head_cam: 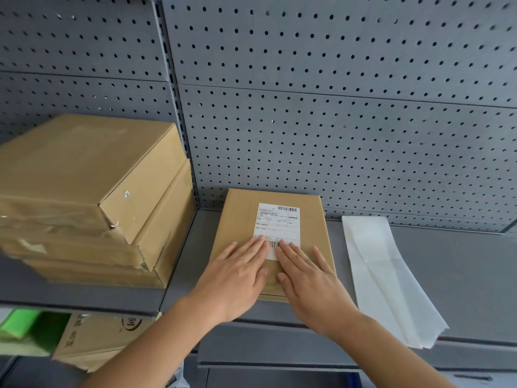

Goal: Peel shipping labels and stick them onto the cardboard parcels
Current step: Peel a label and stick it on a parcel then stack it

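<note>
Grey metal shelf (461, 275) bears a flat brown cardboard parcel (243, 219); left hand (237, 278) and right hand (310, 281), both flat with fingers spread, press its white barcoded shipping label (277, 222) from 6 o'clock.

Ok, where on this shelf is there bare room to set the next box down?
Bare shelf lies right of the white backing sheets. A narrow strip separates the box stack from the labelled box under both hands. The left end is crowded.
</note>
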